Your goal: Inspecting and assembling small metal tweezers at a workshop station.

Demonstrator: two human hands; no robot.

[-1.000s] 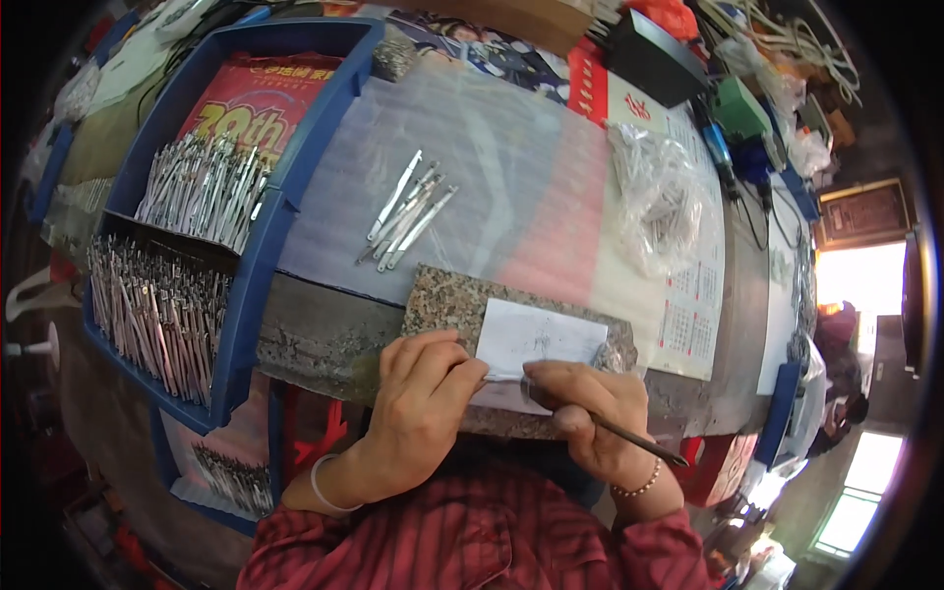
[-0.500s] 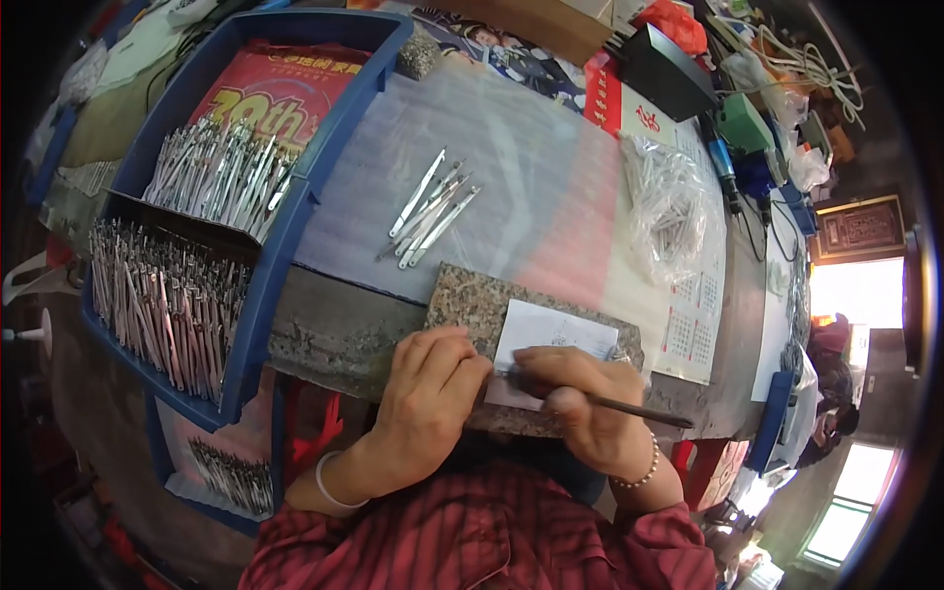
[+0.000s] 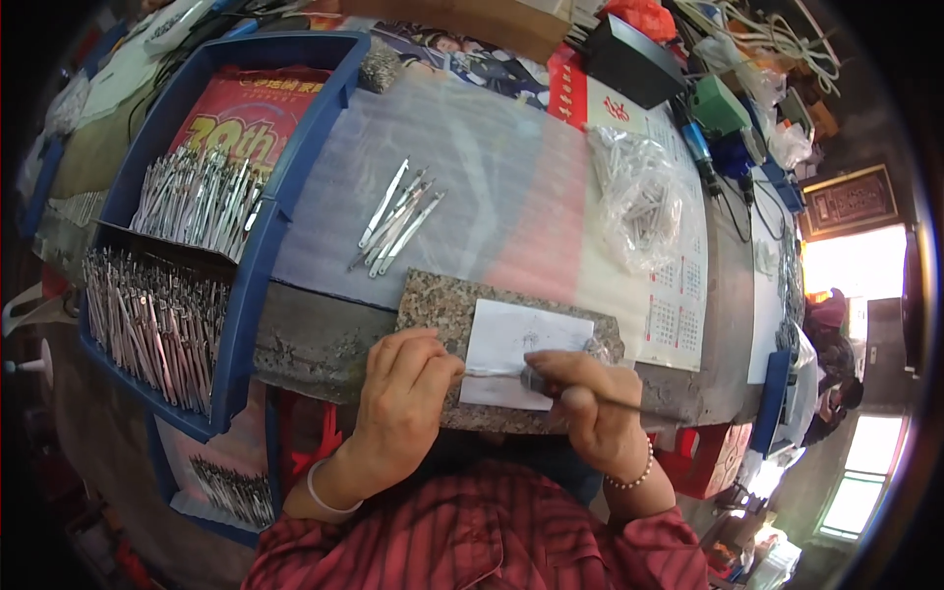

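My left hand (image 3: 408, 388) is closed at the near left of a speckled stone slab (image 3: 433, 300), its fingers pinching a thin silvery metal strip (image 3: 488, 374). The strip lies across a white paper sheet (image 3: 511, 329) with small dark specks on it. From the other side, my right hand (image 3: 595, 403) grips a dark tool with a slender shaft (image 3: 621, 403) pointing right. The tool's blurred dark end is close to the strip, over the paper; its exact kind is unclear. Beyond the slab, several slim silvery metal pieces (image 3: 398, 221) lie in a loose bunch.
A blue tray (image 3: 280, 221) at the left holds many upright slim metal pieces; another blue tray (image 3: 264, 447) sits lower. A clear plastic bag (image 3: 639, 197) of metal pieces rests at the right. Farther back are a black box (image 3: 634, 61) and cables (image 3: 777, 39).
My right hand and the dark tool have shifted, and the tool's shaft now sticks out less. The view has turned slightly, so the table appears farther left. My left hand keeps its pinch.
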